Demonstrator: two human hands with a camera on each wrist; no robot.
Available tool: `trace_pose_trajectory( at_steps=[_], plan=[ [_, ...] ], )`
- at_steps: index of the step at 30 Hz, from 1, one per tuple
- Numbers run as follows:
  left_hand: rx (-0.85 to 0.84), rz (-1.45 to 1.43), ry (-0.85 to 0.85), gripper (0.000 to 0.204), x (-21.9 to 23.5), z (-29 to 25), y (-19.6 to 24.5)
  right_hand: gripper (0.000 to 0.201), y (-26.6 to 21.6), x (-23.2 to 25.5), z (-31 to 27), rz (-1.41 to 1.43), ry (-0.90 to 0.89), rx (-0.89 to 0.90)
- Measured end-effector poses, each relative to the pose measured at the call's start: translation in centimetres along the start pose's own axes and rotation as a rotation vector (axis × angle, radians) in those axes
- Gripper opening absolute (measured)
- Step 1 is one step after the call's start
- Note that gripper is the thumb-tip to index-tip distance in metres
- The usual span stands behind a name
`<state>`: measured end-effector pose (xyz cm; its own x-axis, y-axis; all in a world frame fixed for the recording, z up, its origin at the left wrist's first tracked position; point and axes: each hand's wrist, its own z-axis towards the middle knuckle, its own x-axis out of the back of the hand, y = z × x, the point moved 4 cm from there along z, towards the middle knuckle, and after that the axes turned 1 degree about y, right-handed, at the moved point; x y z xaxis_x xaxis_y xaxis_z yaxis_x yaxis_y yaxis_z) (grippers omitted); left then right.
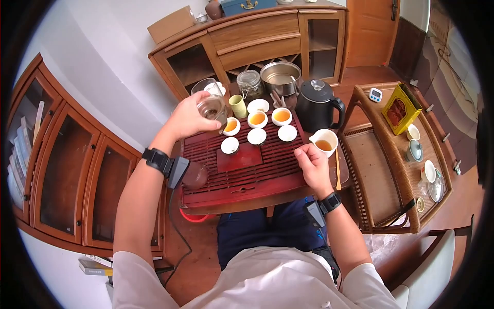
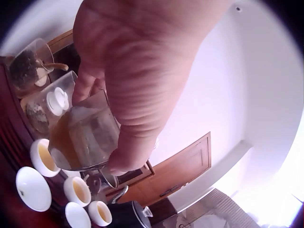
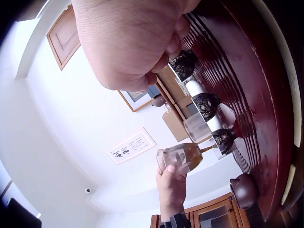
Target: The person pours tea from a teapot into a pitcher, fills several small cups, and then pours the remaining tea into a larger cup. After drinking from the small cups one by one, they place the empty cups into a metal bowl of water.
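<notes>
My left hand (image 1: 186, 117) grips a clear glass cup (image 2: 92, 135), tilted, with brown liquid gathered at its lower side. It hangs over the tray's far left, close to a white cup of amber tea (image 1: 231, 126). Two more tea-filled cups, one (image 1: 257, 119) in the middle and one (image 1: 282, 117) to the right, stand in the same row. My right hand (image 1: 315, 166) has its fingers curled at the near side of a white spouted pitcher (image 1: 332, 138) with tea inside; the hand hides part of it.
White lids (image 1: 257, 136) lie on the dark red slatted tea tray (image 1: 278, 172). A brown teapot (image 1: 194, 175) sits at its left. Behind are a black kettle (image 1: 314, 110), a steel pot (image 1: 280, 69) and a lidded glass jar (image 1: 249, 82). A wicker cart (image 1: 360, 170) stands right.
</notes>
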<state>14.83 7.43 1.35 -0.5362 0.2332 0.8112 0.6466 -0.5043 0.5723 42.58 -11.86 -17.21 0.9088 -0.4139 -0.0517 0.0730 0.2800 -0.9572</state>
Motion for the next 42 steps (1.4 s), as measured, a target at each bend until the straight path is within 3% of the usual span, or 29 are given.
trace_pose_trajectory(
  at_steps=[5, 14, 33, 42],
  plan=[
    [-0.052, 0.249, 0.039, 0.094, 0.0, -3.2, -1.7, 0.018, 0.1, -0.1, 0.0, 0.003, -0.009, 0.004],
    [-0.072, 0.358, -0.002, 0.094, -2.1, -4.7, -3.6, 0.019, 0.1, 0.0, 0.0, -0.041, -0.015, -0.007],
    [-0.107, 0.566, -0.013, 0.084, -3.7, -4.3, -2.5, 0.02, -0.2, 0.0, 0.1, -0.085, -0.011, 0.011],
    [-0.114, 0.642, -0.041, 0.088, -3.2, -4.0, -1.3, 0.018, -0.3, -0.2, 0.1, -0.043, -0.023, 0.003]
  ],
)
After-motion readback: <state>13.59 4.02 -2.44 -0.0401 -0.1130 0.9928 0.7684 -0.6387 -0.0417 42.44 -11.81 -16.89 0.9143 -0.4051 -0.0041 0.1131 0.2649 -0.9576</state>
